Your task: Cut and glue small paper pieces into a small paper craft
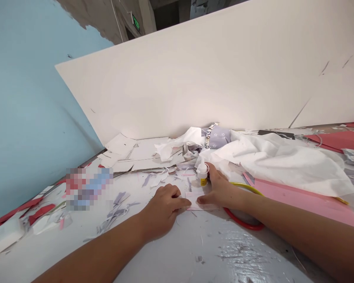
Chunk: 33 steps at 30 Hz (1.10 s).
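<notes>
My left hand (pixel 164 204) rests on the white table with its fingers curled and the index fingertip pressing the left edge of a small pale pink paper piece (pixel 196 199). My right hand (pixel 221 190) presses the same paper from the right with its fingertips. That hand's thumb and fingers also wrap a small white glue bottle (pixel 202 173) with a yellow label, standing upright just behind the paper. My right wrist lies over scissors with red and yellow handle loops (pixel 244 224).
White cloth (pixel 283 161) is heaped at the right over a pink sheet (pixel 306 200). White paper sheets (pixel 141 153) and scraps (pixel 118 210) litter the table. A white board (pixel 224 78) leans behind. Red paper (pixel 339 139) lies far right. A blue wall (pixel 23 118) stands left.
</notes>
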{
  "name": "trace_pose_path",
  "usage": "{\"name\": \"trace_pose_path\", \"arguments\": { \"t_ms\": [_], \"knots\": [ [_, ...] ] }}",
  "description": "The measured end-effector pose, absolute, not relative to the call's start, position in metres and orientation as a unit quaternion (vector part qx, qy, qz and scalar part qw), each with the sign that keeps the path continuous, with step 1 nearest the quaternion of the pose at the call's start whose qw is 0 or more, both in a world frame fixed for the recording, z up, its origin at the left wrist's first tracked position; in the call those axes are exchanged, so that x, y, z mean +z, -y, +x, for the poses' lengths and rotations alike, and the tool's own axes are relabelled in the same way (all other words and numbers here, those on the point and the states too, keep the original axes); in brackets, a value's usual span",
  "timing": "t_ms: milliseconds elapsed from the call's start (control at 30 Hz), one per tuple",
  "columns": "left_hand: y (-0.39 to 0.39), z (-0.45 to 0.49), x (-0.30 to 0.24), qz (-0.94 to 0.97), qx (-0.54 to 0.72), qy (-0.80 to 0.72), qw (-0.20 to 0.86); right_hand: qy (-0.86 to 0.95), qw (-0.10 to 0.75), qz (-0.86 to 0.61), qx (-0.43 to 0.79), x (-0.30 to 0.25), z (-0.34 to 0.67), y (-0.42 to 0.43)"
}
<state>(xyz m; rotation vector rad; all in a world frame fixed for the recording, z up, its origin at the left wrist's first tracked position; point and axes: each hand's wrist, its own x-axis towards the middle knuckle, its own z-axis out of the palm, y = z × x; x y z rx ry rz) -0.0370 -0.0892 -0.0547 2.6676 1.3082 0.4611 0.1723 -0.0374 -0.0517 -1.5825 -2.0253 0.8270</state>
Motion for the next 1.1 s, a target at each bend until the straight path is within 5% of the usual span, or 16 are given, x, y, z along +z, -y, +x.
{"name": "trace_pose_path", "arguments": {
  "t_ms": [1100],
  "knots": [
    [0.085,-0.034,-0.059,0.859,0.165,-0.473,0.104,0.724,0.246,-0.591,0.255,-0.062,0.168,0.034]
  ]
}}
